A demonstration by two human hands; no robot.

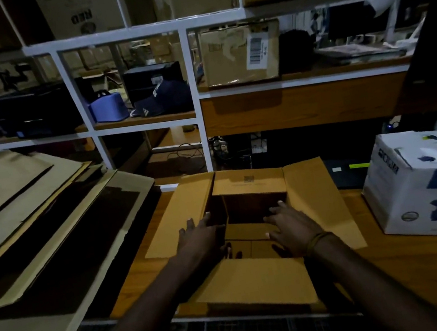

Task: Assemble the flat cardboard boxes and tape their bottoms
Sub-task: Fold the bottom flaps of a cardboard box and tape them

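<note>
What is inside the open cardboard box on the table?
Inside the open cardboard box only its own brown walls and folded inner flaps show. The left hand and right hand rest at its opening. The hands and shadow hide part of the bottom.

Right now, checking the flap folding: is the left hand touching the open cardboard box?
Touching. The head view shows the left hand lying with straight fingers on the cardboard box, at the left flap and the rim of the opening, no gap visible.
</note>
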